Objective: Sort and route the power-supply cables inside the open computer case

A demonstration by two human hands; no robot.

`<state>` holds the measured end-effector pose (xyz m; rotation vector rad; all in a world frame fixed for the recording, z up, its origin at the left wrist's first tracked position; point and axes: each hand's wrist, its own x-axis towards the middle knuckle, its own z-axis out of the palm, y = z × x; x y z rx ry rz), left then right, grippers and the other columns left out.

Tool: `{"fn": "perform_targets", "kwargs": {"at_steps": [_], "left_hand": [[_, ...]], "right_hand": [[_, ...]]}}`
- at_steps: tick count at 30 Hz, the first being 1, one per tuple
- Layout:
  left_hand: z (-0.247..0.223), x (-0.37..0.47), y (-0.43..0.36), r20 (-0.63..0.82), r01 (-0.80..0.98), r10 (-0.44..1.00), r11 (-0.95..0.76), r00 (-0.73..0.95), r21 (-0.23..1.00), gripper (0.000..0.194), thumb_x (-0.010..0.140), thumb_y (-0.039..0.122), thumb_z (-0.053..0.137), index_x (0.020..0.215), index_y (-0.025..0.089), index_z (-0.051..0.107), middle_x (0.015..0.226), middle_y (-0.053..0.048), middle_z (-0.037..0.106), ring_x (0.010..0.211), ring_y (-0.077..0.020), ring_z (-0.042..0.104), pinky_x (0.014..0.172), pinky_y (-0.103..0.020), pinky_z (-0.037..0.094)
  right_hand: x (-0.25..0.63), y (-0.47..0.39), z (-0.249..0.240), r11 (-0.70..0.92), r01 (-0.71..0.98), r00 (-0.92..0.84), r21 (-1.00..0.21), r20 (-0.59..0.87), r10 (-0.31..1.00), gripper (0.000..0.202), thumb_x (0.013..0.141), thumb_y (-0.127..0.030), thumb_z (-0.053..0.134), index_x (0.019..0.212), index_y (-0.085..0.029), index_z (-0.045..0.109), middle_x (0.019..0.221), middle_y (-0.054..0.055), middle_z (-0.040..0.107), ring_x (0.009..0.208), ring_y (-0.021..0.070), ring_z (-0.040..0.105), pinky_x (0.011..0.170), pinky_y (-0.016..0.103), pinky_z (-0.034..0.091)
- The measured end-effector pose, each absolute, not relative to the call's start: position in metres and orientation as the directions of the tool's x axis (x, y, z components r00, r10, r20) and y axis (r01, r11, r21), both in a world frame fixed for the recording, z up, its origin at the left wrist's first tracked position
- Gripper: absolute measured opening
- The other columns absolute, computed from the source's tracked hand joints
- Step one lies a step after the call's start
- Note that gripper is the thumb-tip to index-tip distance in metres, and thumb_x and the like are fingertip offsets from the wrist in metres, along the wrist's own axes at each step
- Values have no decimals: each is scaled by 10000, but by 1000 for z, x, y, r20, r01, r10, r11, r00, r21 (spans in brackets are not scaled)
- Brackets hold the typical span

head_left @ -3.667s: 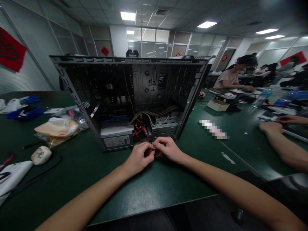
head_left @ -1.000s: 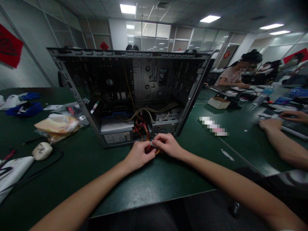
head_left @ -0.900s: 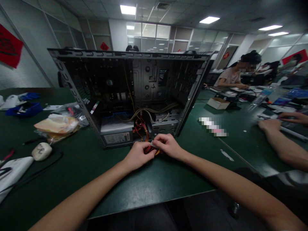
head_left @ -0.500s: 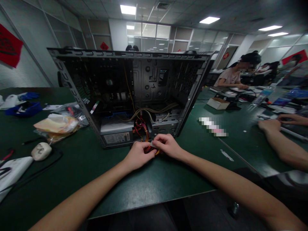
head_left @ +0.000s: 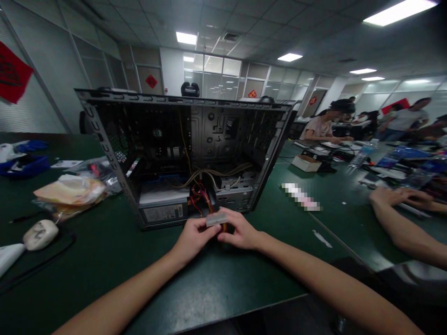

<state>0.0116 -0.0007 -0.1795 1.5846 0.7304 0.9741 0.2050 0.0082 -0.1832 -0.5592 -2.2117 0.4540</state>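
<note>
An open black computer case [head_left: 181,100] stands on the green table [head_left: 209,284], its inside facing me. In its lower left sits a silver power supply [head_left: 164,213], from which red and yellow cables [head_left: 203,197] come forward. A flat pale connector [head_left: 216,219] lies between my hands, just in front of the case. My left hand [head_left: 195,235] pinches its left end with thumb and fingers. At its right end, my right hand [head_left: 240,229] holds the connector and the cables under it, fingers curled.
Left on the table are a plastic bag of parts [head_left: 70,190], a white mouse [head_left: 41,234] and a blue tray [head_left: 26,167]. To the right are a small open box [head_left: 306,163], a bottle [head_left: 363,153] and another person's hands [head_left: 393,196].
The view has tilted up. The pale connector now shows its broad side between my hands; my right hand has shifted its fingers, with its thumb lower. The other person's hands have come together.
</note>
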Motion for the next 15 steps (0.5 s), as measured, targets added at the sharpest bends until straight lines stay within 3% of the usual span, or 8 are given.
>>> {"fn": "perform_targets", "kwargs": {"at_steps": [3, 6, 10, 15], "left_hand": [[-176, 9, -1, 181, -79, 851, -163, 492, 983, 298, 831, 377, 655, 823, 100, 764, 797, -82, 760, 761, -204, 668, 744, -278, 498], [-174, 8, -1, 170, -102, 846, -137, 506, 985, 287, 803, 384, 689, 793, 103, 746, 776, -75, 746, 744, -191, 658, 729, -265, 498], [-177, 10, 0, 139, -141, 876, -82, 461, 987, 301, 732, 370, 758, 892, 124, 694, 805, -50, 729, 757, -188, 664, 739, -274, 514], [-182, 10, 6, 134, -112, 888, -94, 441, 989, 380, 690, 377, 780, 961, 137, 665, 880, -59, 726, 831, -213, 680, 791, -306, 531]], "right_hand": [[204, 9, -187, 876, 312, -622, -369, 618, 482, 378, 881, -512, 617, 991, -150, 616, 964, 100, 583, 877, 204, 549, 770, 328, 500], [203, 10, -190, 888, 365, -614, -279, 645, 455, 348, 867, -479, 643, 989, -154, 608, 1019, 120, 580, 930, 223, 546, 807, 356, 505], [201, 11, -191, 902, 352, -587, -248, 693, 419, 365, 865, -440, 652, 1093, -160, 597, 1173, 151, 553, 1088, 251, 531, 927, 402, 488], [194, 10, -193, 895, 356, -575, -269, 691, 437, 213, 888, -310, 613, 1052, -176, 624, 1303, 155, 507, 1210, 263, 489, 1026, 458, 432]]}}
